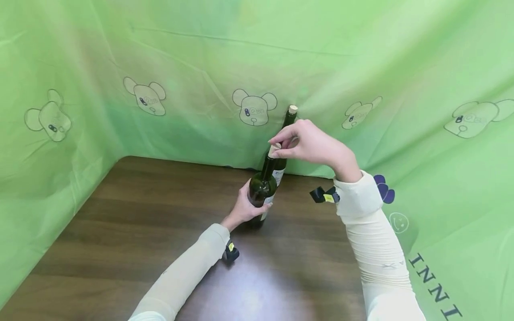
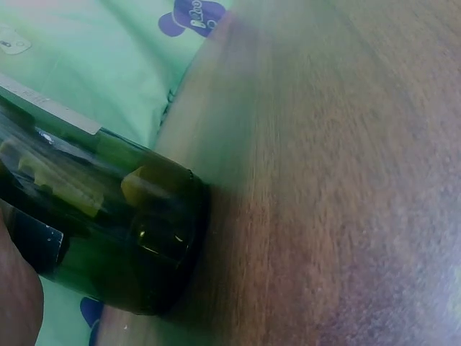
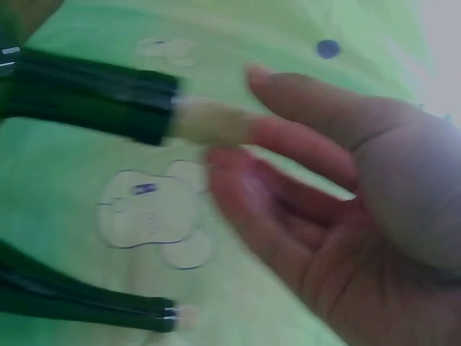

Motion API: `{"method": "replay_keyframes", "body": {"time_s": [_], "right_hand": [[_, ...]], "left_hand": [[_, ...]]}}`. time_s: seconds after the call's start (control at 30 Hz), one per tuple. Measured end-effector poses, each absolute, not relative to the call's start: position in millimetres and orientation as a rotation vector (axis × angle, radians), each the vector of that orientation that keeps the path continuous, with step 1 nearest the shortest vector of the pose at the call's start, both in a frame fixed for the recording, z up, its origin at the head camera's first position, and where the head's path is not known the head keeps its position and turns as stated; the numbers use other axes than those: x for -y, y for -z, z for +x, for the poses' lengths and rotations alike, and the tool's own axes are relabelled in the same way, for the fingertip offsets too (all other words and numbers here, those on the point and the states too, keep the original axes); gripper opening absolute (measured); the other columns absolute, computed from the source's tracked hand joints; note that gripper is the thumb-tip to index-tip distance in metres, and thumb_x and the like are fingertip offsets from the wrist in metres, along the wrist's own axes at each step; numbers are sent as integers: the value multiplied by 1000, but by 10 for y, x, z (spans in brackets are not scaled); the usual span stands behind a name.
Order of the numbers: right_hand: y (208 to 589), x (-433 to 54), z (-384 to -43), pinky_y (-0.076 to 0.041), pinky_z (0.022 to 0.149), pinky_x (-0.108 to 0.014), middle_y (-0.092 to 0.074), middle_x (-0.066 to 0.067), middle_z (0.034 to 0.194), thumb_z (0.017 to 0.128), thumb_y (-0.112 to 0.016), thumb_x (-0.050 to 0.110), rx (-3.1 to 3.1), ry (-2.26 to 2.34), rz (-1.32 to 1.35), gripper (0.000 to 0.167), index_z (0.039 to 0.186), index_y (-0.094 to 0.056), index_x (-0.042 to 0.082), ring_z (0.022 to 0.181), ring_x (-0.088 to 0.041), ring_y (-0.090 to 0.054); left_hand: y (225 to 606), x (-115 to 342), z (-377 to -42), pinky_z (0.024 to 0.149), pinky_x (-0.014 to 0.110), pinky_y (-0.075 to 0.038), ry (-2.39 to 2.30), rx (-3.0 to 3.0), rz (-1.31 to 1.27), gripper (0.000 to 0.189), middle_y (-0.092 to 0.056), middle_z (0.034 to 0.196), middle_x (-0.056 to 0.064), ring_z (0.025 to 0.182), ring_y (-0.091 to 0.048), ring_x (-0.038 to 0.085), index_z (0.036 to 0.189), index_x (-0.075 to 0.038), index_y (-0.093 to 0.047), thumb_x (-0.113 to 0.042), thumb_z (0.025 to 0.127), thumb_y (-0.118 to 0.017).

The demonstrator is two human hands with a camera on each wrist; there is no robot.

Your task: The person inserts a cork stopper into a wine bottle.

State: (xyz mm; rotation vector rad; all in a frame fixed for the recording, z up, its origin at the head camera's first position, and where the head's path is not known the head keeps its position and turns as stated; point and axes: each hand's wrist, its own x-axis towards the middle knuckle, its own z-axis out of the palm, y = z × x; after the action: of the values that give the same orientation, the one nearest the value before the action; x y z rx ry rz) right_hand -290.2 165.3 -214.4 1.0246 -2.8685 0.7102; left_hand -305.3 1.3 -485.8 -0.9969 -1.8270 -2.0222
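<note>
A dark green wine bottle (image 1: pixel 262 189) stands near the back of the table, its label partly covered. My left hand (image 1: pixel 246 206) is wrapped around its body, the thumb across the front. In the left wrist view the bottle's base (image 2: pixel 162 238) meets the wood. A pale cork (image 1: pixel 275 150) stands up out of this bottle's mouth, and my right hand (image 1: pixel 315 145) pinches it between thumb and fingertips. The right wrist view shows the cork (image 3: pixel 212 121) in line with the bottle neck (image 3: pixel 94 94), much of its length outside.
Just behind stands a second green bottle (image 1: pixel 290 117) with a cork (image 1: pixel 293 109) in its top, close to the green curtain. That curtain (image 1: pixel 192 58), printed with bear faces, hangs along the back and both sides of the brown wooden table (image 1: pixel 160 214).
</note>
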Motion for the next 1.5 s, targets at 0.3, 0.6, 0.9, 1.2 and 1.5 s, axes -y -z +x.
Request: {"method": "replay_keyframes", "body": {"time_s": [0.3, 0.6, 0.9, 1.2, 1.5], "right_hand": [[1937, -1547, -2956, -59, 80, -33, -78, -9, 98, 87, -79, 4, 3028, -562, 990, 14, 100, -81, 4, 85, -18, -73], [1817, -1365, -3006, -59, 82, -33, -79, -5, 86, 82, -86, 9, 3117, -493, 975, 11, 92, -82, 6, 82, -15, -75], [1773, -1343, -3065, -58, 84, -36, -79, -5, 88, 79, -89, 15, 3182, -413, 844, 14, 89, -82, 8, 83, -15, -73], [1762, -1287, -3043, -56, 83, -37, -78, -2, 89, 77, -90, 17, 3205, -326, 807, 12, 84, -83, 12, 87, -16, -70], [1717, -1207, -3034, -45, 77, -34, -77, 2, 85, 79, -88, 11, 3220, -222, 835, 7, 77, -82, 15, 92, -19, -54]], "left_hand": [[4866, -19, -3039, 97, 33, -52, 2020, 1833, -1011, 69, -67, 117, 20, 107, -64, 14, 132, 3, -54, 1, 70, -83], [4868, -8, -3061, 96, 32, -52, 1966, 1818, -1000, 68, -68, 115, 19, 105, -65, 14, 130, 5, -54, 2, 69, -83], [4869, -1, -3082, 95, 31, -52, 1979, 1811, -1011, 68, -67, 115, 18, 105, -64, 13, 131, 4, -54, 2, 69, -82], [4952, -20, -3100, 97, 34, -51, 2005, 1842, -994, 70, -66, 119, 17, 108, -64, 17, 134, -1, -54, -5, 72, -84], [4838, 9, -3059, 96, 34, -52, 1967, 1842, -1003, 68, -66, 119, 19, 108, -64, 17, 134, 2, -53, -1, 73, -83]]}}
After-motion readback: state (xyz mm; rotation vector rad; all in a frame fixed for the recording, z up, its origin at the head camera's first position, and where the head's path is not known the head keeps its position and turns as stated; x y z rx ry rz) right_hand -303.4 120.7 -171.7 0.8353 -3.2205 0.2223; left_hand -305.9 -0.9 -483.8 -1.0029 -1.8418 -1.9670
